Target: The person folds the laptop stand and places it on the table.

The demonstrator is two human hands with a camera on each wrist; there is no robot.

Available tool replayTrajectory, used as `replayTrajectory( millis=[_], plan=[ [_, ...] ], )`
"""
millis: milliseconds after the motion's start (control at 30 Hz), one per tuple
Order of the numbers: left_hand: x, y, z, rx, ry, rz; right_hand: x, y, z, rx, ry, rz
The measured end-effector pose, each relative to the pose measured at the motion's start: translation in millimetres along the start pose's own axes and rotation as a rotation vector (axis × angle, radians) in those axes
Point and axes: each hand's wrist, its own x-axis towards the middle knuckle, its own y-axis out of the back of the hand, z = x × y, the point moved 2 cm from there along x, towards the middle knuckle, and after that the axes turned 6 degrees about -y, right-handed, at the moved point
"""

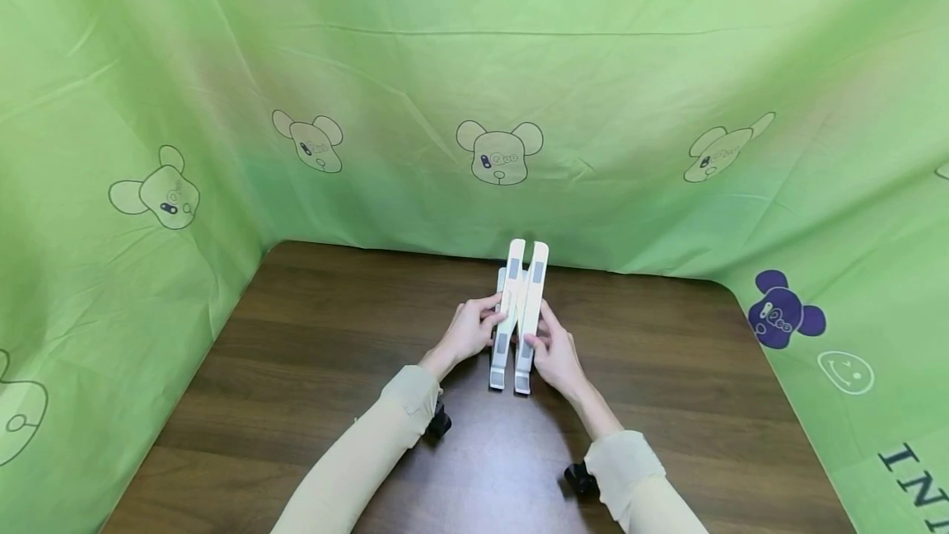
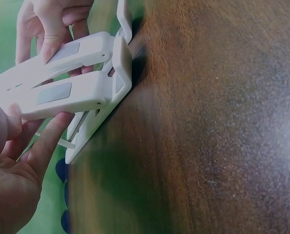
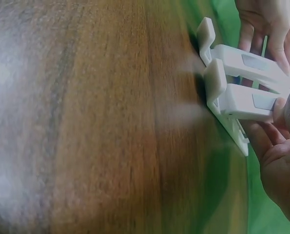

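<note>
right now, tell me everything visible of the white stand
The white stand, smooth, plastic-looking, has two arms with grey pads, drawing close at mid-length, and upturned lips at the near ends. Struts show underneath. It points forward at the back of the table; whether it rests there is unclear. The left hand grips its left side, the right hand its right.

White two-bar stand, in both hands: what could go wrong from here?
Pinch: the left hand and right hand both have fingers tucked under the bars of the white two-bar stand, so a sudden fold could nip them.
Twist: each hand grips a different bar, so uneven force might skew it.
Snag: it sits near the far edge of the brown wood-grain table, so pushing farther may catch the green printed cloth.
</note>
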Motion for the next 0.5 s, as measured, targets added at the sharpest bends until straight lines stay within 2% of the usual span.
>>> replayTrajectory(
  millis=[500],
  plan=[
    [0.7,-2.4,-1.3,-0.057,0.028,0.007,2.1,-7.4,-5.3,-0.033,-0.003,-0.016]
  ],
)
